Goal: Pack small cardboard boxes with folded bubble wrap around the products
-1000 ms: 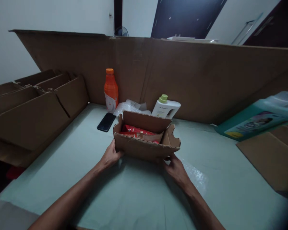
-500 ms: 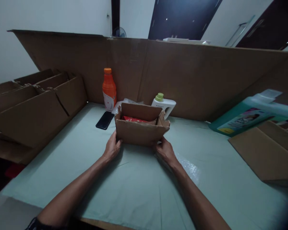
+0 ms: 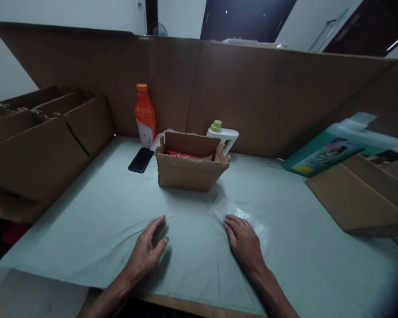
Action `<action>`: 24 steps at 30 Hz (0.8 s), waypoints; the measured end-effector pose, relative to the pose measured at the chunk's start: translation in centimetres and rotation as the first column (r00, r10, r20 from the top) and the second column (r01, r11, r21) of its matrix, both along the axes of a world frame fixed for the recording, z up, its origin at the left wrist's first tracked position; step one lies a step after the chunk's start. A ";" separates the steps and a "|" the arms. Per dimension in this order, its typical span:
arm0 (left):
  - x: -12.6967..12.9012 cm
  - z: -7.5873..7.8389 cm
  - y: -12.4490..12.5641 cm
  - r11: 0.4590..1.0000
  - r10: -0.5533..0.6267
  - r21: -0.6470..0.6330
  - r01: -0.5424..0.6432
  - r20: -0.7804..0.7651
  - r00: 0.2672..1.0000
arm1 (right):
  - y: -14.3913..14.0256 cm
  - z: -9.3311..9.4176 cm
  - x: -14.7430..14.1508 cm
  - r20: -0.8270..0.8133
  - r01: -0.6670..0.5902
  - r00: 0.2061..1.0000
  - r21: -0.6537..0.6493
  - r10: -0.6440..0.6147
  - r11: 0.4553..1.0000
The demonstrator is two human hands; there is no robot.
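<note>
Head view: the small open carton (image 3: 192, 170) sits mid-table, apart from both hands. Left hand (image 3: 146, 251) and right hand (image 3: 243, 238) rest flat, empty, fingers loosely spread; closing its flaps seems next, needing a reach forward.

1. Left hand (image 3: 146, 251) lies low and palm-down, its fingers (image 3: 157, 225) loosely spread and pointing forward and a little to the right.
2. The left thumb sticks out to the right of those fingers, tip angled forward.
3. Left wrist bends slightly; the bare forearm runs back and to the left, out of the bottom edge.
4. Right hand (image 3: 244, 242) is flat as well, palm down, its fingers (image 3: 231, 223) close together and pointing forward and leftward.
5. The right forearm, bare too, trails back to the right from the wrist.
6. Both hands are empty, nothing gripped, with a clear gap between the two sets of fingertips.
</note>
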State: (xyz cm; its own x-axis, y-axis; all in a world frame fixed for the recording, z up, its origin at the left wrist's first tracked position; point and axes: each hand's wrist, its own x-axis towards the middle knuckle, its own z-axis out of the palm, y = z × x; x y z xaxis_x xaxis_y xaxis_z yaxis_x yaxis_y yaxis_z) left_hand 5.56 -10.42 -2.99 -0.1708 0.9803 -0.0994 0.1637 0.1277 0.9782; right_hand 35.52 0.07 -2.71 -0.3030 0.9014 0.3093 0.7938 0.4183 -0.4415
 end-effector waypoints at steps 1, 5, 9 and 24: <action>0.7 0.3 -0.5 1.000 -0.003 -0.030 0.006 0.080 0.997 | -0.8 0.4 -1.2 -0.071 -0.052 0.996 -0.020 0.050 0.998; 2.4 1.1 -0.2 0.986 0.084 -0.168 -0.015 0.413 0.907 | -4.2 2.8 -6.8 -0.423 -0.247 0.893 -0.176 0.154 0.953; 2.2 0.7 0.3 0.986 0.083 -0.163 -0.035 0.295 0.952 | -6.1 4.4 -9.4 -0.763 -0.182 0.618 -0.371 -0.187 0.911; -2.3 1.8 1.2 0.996 0.026 0.080 0.026 -0.593 0.805 | -6.7 2.6 3.7 -0.693 0.327 0.353 -0.538 -0.628 0.777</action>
